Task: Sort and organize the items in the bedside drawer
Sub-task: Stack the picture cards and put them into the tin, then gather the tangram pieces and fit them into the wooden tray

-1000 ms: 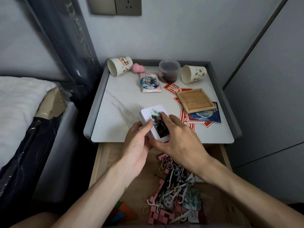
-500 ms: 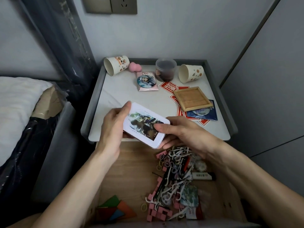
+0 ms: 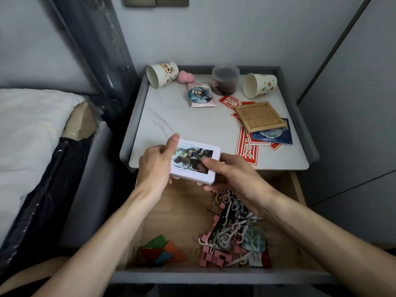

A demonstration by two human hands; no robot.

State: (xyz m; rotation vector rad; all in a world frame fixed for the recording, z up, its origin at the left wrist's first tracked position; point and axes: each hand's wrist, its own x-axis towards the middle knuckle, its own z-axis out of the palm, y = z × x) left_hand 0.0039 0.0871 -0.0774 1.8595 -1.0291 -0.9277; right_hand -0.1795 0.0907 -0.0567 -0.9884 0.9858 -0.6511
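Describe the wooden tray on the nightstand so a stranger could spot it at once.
Start at the white nightstand top and look to its right side, in front of the tipped paper cup. There the wooden tray lies flat on red paper cut-outs and a blue packet. It alone is plain, unprinted wood, square with a raised rim.

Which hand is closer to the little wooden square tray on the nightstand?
Right. The right hand is below and left of the wooden tray in the picture; the left hand is farther left, across the white tin both hold.
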